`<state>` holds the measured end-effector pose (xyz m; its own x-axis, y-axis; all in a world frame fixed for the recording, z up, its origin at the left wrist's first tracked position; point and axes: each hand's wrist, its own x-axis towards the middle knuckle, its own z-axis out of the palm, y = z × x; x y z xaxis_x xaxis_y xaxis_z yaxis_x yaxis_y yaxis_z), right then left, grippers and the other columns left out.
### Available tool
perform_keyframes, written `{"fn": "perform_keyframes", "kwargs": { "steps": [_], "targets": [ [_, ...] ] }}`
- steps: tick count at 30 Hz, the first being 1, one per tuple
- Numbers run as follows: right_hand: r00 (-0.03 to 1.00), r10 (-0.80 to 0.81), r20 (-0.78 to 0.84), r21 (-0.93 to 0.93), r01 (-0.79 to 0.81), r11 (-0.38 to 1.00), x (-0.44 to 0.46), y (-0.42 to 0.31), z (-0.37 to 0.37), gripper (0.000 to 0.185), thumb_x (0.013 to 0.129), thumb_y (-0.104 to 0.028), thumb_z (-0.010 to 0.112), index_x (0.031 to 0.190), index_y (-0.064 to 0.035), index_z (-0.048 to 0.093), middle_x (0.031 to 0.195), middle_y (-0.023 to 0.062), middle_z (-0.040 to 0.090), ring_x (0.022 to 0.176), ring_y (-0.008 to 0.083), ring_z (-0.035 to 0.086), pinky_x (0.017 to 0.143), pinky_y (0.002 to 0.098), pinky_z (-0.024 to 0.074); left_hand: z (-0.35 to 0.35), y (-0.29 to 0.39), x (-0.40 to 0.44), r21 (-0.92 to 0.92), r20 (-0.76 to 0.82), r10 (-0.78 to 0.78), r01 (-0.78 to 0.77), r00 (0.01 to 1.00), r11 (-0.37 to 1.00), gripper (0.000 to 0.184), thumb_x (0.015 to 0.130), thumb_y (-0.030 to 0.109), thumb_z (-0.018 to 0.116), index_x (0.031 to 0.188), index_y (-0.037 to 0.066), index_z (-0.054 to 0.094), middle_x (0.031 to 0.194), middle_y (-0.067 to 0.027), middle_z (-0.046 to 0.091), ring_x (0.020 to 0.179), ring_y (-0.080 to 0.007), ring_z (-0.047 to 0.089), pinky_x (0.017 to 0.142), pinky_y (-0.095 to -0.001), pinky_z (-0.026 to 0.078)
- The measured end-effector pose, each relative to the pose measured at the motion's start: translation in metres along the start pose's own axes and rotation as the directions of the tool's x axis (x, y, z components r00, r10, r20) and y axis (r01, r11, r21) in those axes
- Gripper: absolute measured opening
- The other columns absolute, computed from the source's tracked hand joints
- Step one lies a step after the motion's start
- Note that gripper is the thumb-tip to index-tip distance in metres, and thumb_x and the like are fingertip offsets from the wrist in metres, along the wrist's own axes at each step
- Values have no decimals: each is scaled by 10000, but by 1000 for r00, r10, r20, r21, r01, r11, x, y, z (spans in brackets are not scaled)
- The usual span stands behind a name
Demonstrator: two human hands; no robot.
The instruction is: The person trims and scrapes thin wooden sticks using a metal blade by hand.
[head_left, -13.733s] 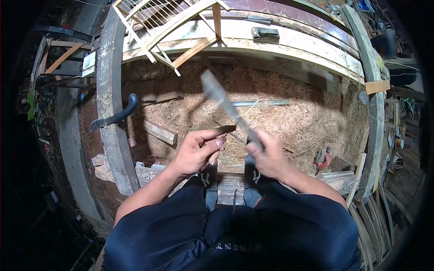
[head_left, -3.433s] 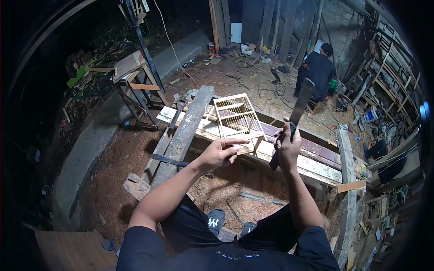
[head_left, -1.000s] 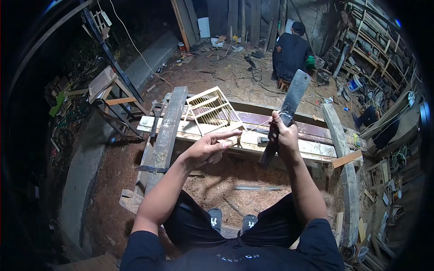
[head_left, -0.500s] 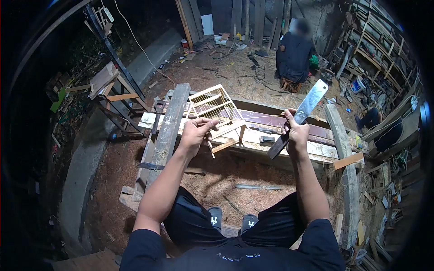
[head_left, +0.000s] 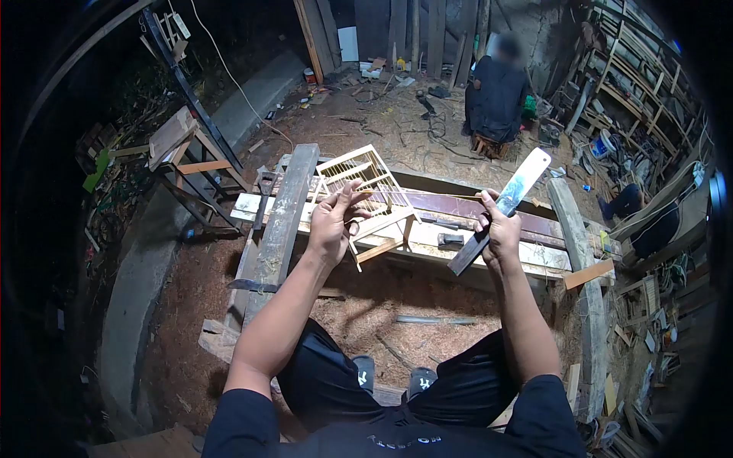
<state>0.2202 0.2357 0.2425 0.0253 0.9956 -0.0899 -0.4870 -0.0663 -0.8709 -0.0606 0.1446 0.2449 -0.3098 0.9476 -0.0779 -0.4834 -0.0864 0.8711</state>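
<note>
My left hand (head_left: 332,225) is closed, its fingertips pinching one end of a thin, pale wooden strip (head_left: 435,195). The strip runs almost level across to the thumb and finger of my right hand (head_left: 502,233). That same right hand is wrapped round a broad-bladed knife (head_left: 522,183), with the shiny blade, holed near its square tip, pointing up and right. Its dark lower end shows below my fist. Behind and beside my left hand, a small slatted wooden cage frame (head_left: 385,223) leans on the bench, partly hidden by that hand.
A plank bench (head_left: 527,250) spans in front of me, with a heavy beam (head_left: 284,221) across its left and another timber (head_left: 574,229) at right. A hammer-like head (head_left: 450,240) lies on it. A curved blade (head_left: 256,285) sticks out at left. Another person (head_left: 496,95) sits farther back.
My left hand has risen slightly and turned, its fingers now higher on the strip's end. The strip has swung to nearly level. The knife has tilted a little to the right.
</note>
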Motion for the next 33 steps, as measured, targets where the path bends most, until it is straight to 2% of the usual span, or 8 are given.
{"fn": "perform_keyframes", "kwargs": {
  "steps": [9, 15, 19, 21, 25, 27, 30, 33],
  "targets": [
    [1000, 6, -6, 135, -5, 991, 15, 7, -11, 249, 922, -84, 675, 1138, -27, 563, 885, 87, 668, 493, 89, 465, 446, 259, 417, 4, -9, 10, 73, 117, 30, -39, 993, 997, 371, 992, 307, 578, 1252, 45, 616, 1094, -125, 709, 682, -100, 672, 429, -165, 412],
    [1000, 11, -22, 100, -9, 995, 17, 3, -18, 247, 918, -85, 680, 1133, -26, 574, 979, 104, 687, 511, 76, 457, 456, 232, 401, 6, -14, 12, 104, 167, 49, -67, 985, 992, 339, 999, 270, 572, 1240, 37, 625, 1125, -116, 698, 680, -92, 667, 477, -172, 433],
    [994, -105, 10, -3, 105, 995, 17, -3, -19, 227, 928, -65, 649, 1125, 6, 561, 957, 127, 694, 494, 75, 460, 445, 239, 402, -1, -7, 14, 227, 200, 50, -96, 978, 969, 291, 983, 202, 605, 1197, 11, 654, 1049, -102, 720, 683, -90, 668, 507, -190, 452],
    [986, -169, 14, -55, 169, 984, 18, -5, -22, 214, 929, -66, 649, 1111, 14, 569, 954, 125, 694, 503, 67, 457, 447, 233, 399, -6, -2, 12, 480, 287, -13, -132, 958, 867, 265, 965, 171, 631, 1158, -4, 675, 965, -93, 733, 722, -85, 674, 529, -187, 466],
    [977, -213, -16, -77, 211, 974, 15, -6, -15, 179, 932, -57, 644, 1084, 15, 583, 896, 95, 679, 496, 60, 445, 454, 228, 394, -5, -5, 10, 540, 405, -78, -170, 911, 824, 268, 932, 109, 652, 1176, 0, 675, 882, -80, 729, 631, -67, 628, 532, -183, 487],
    [976, -216, -38, -83, 212, 974, 13, -7, -9, 154, 934, -55, 641, 1066, 7, 592, 862, 83, 669, 492, 56, 442, 452, 231, 394, -1, -3, 5, 568, 386, -155, -102, 910, 817, 279, 927, 99, 652, 1186, -4, 670, 847, -65, 723, 602, -53, 602, 521, -181, 477],
    [969, -243, -38, -111, 237, 965, 13, -4, 2, 174, 956, -82, 625, 1107, 1, 603, 785, 59, 643, 487, 46, 437, 430, 227, 363, 7, -5, -3, 572, 452, -353, 37, 819, 820, 282, 939, 92, 634, 1203, -1, 662, 754, -26, 681, 518, -26, 515, 466, -185, 417],
    [960, -280, 20, -148, 279, 949, 7, -4, 8, 259, 984, -149, 604, 1195, 3, 599, 722, 22, 586, 492, 36, 432, 427, 214, 340, 3, -17, -2, 432, 489, -327, 101, 808, 896, 325, 968, 84, 586, 1264, -47, 597, 763, -26, 637, 519, -34, 472, 462, -179, 395]
  ]
}}
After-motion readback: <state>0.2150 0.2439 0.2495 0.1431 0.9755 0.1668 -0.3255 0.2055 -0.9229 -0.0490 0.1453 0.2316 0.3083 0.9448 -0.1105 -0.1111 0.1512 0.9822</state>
